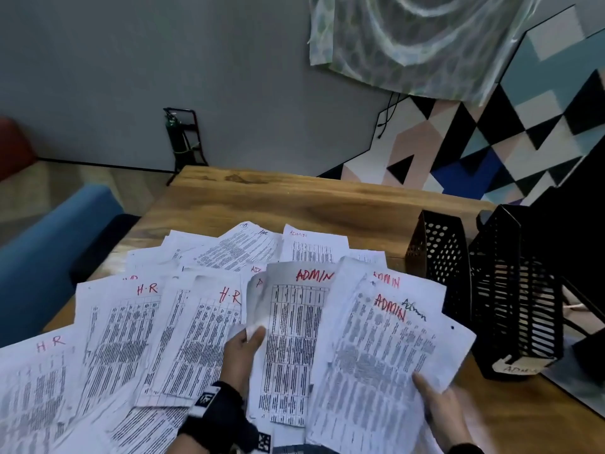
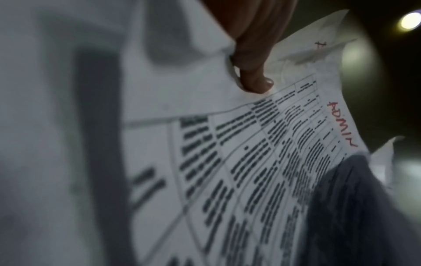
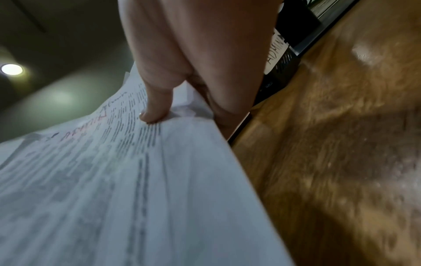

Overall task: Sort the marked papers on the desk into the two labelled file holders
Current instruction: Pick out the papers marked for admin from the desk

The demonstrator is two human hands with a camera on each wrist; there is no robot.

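Printed sheets marked in red lie fanned over the wooden desk [image 1: 294,198]: H.R sheets [image 1: 209,335] on the left, ADMIN sheets to the right. My left hand [image 1: 245,342] pinches the left edge of one ADMIN sheet [image 1: 291,339], thumb on top; the same ADMIN sheet [image 2: 273,162] fills the left wrist view under my left hand [image 2: 252,79]. My right hand [image 1: 438,398] grips the right edge of a thin ADMIN stack [image 1: 379,365], raised off the desk; this ADMIN stack [image 3: 114,180] shows beside my right hand [image 3: 164,111]. Two black file holders stand right: a dotted holder [image 1: 442,250] and a slatted holder [image 1: 517,290] labelled ADMIN.
A blue chair [image 1: 45,250] stands off the desk's left edge. A patterned panel [image 1: 491,142] rises behind the holders, and a dark object [image 1: 586,326] sits at the far right. Bare wood shows behind the papers and in front of the slatted holder.
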